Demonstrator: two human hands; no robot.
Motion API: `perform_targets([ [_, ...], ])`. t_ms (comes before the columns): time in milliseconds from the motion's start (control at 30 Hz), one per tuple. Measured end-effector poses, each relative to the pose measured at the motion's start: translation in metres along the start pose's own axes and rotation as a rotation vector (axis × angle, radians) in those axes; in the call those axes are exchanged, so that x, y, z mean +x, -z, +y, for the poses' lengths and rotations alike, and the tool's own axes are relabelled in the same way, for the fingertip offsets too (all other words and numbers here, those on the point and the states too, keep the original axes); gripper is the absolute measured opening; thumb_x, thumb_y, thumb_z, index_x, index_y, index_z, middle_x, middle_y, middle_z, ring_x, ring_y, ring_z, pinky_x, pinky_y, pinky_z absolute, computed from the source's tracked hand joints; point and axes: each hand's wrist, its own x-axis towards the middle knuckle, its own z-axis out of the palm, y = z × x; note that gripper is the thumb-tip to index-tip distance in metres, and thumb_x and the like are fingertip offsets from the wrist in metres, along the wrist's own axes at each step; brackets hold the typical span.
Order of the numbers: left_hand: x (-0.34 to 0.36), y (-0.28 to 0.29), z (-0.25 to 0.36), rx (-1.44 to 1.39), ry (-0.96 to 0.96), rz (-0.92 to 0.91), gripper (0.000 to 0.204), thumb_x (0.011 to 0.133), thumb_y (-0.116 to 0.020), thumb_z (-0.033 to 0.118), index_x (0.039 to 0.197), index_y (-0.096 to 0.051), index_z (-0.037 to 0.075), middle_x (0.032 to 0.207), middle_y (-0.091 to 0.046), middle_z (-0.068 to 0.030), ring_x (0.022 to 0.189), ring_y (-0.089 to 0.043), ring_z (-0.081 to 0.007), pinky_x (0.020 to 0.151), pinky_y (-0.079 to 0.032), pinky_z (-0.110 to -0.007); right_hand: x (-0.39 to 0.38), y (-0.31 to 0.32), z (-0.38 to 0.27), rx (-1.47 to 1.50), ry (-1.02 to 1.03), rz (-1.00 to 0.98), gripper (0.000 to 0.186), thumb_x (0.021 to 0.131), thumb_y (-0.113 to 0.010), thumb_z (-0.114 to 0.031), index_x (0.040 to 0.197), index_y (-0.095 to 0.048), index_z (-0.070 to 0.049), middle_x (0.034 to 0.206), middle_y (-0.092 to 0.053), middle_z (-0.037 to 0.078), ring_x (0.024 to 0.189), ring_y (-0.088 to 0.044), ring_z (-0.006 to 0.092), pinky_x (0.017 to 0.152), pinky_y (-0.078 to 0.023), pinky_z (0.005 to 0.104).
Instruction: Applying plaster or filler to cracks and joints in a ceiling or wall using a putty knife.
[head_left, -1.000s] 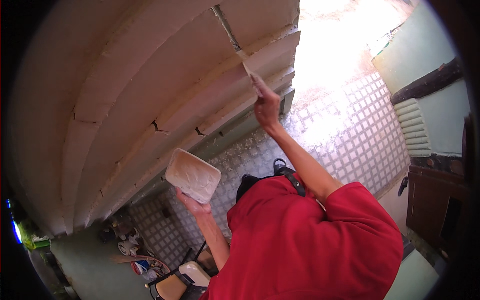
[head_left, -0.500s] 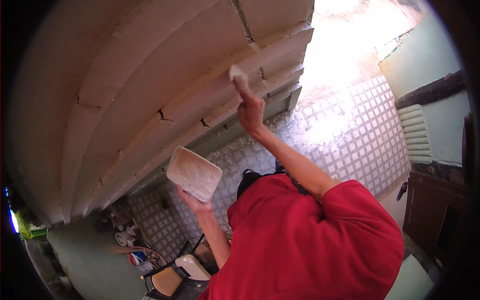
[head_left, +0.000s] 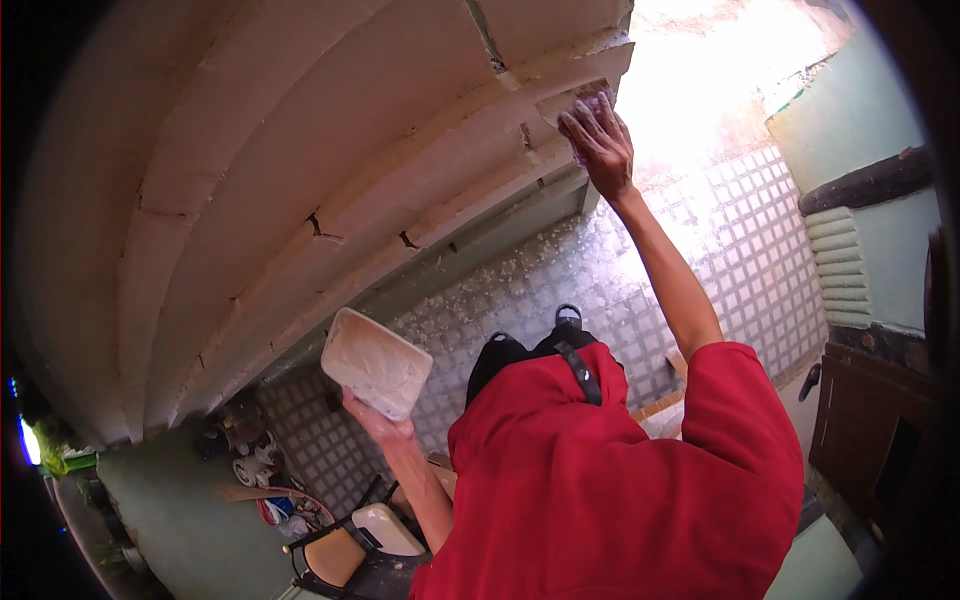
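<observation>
My left hand supports a white rectangular tub from below. Whitish paste is smeared over the tub's inside. Up at the right end of the stepped, pale moulding, my right hand grips a flat spreader and lays it against the surface. My fingers are dusted white and cover most of the spreader, so its full shape is hidden. Dark cracks break the moulding's ridges to the left of that hand.
Below lies a tiled floor spotted with white splashes, brightly lit at upper right. Chairs and a pile of household items stand at lower left. A dark wooden cabinet is at the right edge.
My right hand has moved right and up along the moulding to its right end, turning so the back of the hand shows. The tub has shifted slightly left and down.
</observation>
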Motion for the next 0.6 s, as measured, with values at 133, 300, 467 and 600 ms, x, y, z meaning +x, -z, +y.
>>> perform_targets([
  [133, -0.008, 0.009, 0.004, 0.017, -0.033, 0.031, 0.056, 0.096, -0.042, 0.044, 0.142, -0.041, 0.013, 0.142, -0.047, -0.0066, 0.128, -0.048, -0.0298, 0.105, -0.043, -0.047, -0.012, -0.022, 0.013, -0.027, 0.054, -0.079, 0.036, 0.086, -0.061, -0.013, 0.122, -0.067, -0.017, 0.132, -0.06, 0.006, 0.132, -0.047, 0.0346, 0.106, -0.039, 0.0483],
  [300, -0.007, 0.02, 0.006, -0.015, -0.054, 0.087, 0.056, 0.096, -0.043, 0.043, 0.143, -0.04, 0.015, 0.144, -0.046, -0.0058, 0.13, -0.047, -0.0309, 0.106, -0.041, -0.051, -0.027, -0.019, 0.011, -0.018, 0.036, -0.126, 0.035, 0.087, -0.062, -0.013, 0.121, -0.067, -0.018, 0.131, -0.06, 0.005, 0.131, -0.047, 0.0348, 0.107, -0.039, 0.0491],
  [467, -0.005, 0.012, 0.005, -0.037, -0.06, 0.053, 0.055, 0.096, -0.043, 0.043, 0.142, -0.041, 0.014, 0.142, -0.048, -0.0061, 0.128, -0.048, -0.0303, 0.105, -0.042, -0.049, -0.017, -0.01, 0.012, -0.034, 0.021, -0.029, 0.036, 0.085, -0.069, -0.012, 0.121, -0.068, -0.017, 0.13, -0.062, 0.005, 0.13, -0.049, 0.0345, 0.104, -0.042, 0.0488],
  [600, 0.002, 0.01, 0.003, -0.034, -0.027, 0.022, 0.055, 0.096, -0.044, 0.042, 0.142, -0.042, 0.013, 0.141, -0.049, -0.0064, 0.126, -0.05, -0.0296, 0.104, -0.044, -0.046, -0.002, -0.02, 0.01, -0.033, 0.028, -0.068, 0.035, 0.086, -0.064, -0.012, 0.121, -0.067, -0.015, 0.13, -0.061, 0.006, 0.13, -0.048, 0.0352, 0.106, -0.039, 0.0495],
])
